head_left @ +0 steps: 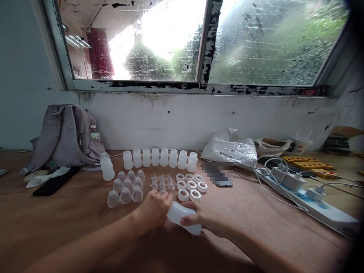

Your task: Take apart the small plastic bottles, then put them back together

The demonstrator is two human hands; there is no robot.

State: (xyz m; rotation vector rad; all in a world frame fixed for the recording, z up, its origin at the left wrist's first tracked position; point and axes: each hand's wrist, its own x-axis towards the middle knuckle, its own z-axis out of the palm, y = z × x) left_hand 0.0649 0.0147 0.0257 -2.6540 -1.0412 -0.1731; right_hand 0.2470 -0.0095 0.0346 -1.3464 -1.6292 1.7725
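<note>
My right hand [196, 216] is wrapped around a translucent white baby bottle [186, 220], which lies tilted with one end toward my left hand [159, 206]. The left fingers are curled closed against that end; whatever they grip is hidden behind them. Just beyond the left hand stand several clear bottle nipples [161, 182] in rows. White collar rings [191, 185] lie grouped beyond my right hand. Clear domed bottle caps [125, 195] are arranged to the left of the nipples.
A row of baby bottles [155, 157] stands at the back, with another bottle [107, 168] leaning left of it. A backpack [66, 136] and black phone-like slab [57, 182] are left. Rightward are a phone [224, 180], a silver bag [231, 148] and a power strip [327, 212] with cables.
</note>
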